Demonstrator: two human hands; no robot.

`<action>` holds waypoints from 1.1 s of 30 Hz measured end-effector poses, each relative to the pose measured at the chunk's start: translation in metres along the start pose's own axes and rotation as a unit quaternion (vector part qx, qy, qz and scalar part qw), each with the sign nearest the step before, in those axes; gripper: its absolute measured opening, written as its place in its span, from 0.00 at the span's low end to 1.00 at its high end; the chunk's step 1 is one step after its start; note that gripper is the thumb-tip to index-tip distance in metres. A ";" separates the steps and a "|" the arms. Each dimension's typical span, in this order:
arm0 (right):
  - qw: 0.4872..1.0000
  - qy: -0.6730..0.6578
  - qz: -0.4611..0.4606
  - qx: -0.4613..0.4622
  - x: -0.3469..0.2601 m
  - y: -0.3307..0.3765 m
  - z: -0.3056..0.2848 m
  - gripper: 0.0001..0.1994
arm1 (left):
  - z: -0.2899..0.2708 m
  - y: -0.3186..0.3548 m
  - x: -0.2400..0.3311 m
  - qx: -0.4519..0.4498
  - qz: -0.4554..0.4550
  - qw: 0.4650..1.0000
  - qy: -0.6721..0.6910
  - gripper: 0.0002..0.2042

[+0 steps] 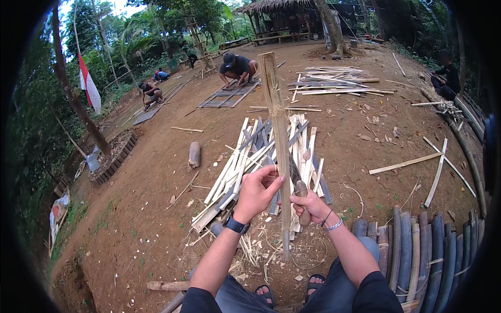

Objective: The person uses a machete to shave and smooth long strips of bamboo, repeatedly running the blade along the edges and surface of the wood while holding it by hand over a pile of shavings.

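Note:
A long, flat split bamboo strip [279,125] stands nearly upright in front of me, its wide end at the top. My left hand [258,190] is closed around its middle, thumb and fingers at the strip's left side. My right hand [313,206] grips the wooden handle of a knife [300,189], just right of the strip. The dark blade points up along the strip's right edge, partly hidden behind it. Beyond my hands lies a pile of split bamboo strips [245,161], pale and dark. Thin shavings [253,250] litter the dirt below.
Dark bamboo poles [404,250] line up at my right. Crossed strips [437,172] lie further right, and another strip pile [339,81] beyond. A short log [194,154] sits at left. Several people crouch or sit farther off, one over a bamboo lattice [229,96]. A thatched shelter [282,21] stands behind.

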State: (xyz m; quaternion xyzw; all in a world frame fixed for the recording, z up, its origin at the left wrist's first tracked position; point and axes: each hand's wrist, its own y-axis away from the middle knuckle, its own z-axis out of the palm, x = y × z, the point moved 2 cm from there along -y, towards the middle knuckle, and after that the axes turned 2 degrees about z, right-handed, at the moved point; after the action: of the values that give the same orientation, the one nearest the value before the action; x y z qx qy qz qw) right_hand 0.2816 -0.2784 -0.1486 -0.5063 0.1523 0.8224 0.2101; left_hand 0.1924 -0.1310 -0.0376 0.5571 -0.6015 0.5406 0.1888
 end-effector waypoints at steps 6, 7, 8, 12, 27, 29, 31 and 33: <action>0.998 -0.018 0.002 0.062 0.012 -0.002 -0.002 0.11 | 0.003 -0.007 0.017 0.078 0.105 0.980 -0.149 0.12; 0.998 -0.021 -0.001 0.065 0.013 -0.002 -0.001 0.11 | 0.004 -0.006 0.019 0.096 0.110 0.974 -0.171 0.11; 0.997 -0.028 -0.004 0.068 0.016 -0.004 0.001 0.11 | 0.004 -0.003 0.019 0.114 0.112 0.967 -0.200 0.11; 0.997 -0.036 -0.012 0.070 0.022 -0.007 -0.001 0.12 | 0.004 0.000 0.003 0.169 0.194 0.932 -0.256 0.07; 0.985 -0.140 -0.001 0.104 0.030 -0.011 -0.016 0.12 | -0.048 0.009 0.019 0.342 0.102 0.932 -0.058 0.10; 0.982 -0.147 0.009 0.116 0.025 -0.008 -0.016 0.13 | -0.093 0.026 0.016 0.407 0.074 0.910 0.017 0.11; 0.983 -0.141 -0.007 0.118 0.029 -0.008 -0.024 0.14 | -0.141 0.041 0.002 0.424 0.036 0.905 0.007 0.09; 0.984 -0.136 -0.016 0.112 0.030 -0.008 -0.027 0.15 | -0.172 0.052 -0.007 0.402 -0.024 0.912 -0.078 0.11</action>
State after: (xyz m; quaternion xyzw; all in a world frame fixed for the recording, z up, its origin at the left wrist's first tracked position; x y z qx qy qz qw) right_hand 0.2945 -0.2784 -0.1876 -0.3651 0.2053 0.8579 0.2975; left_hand 0.0846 0.0092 -0.0072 0.6404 -0.3330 0.6868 -0.0855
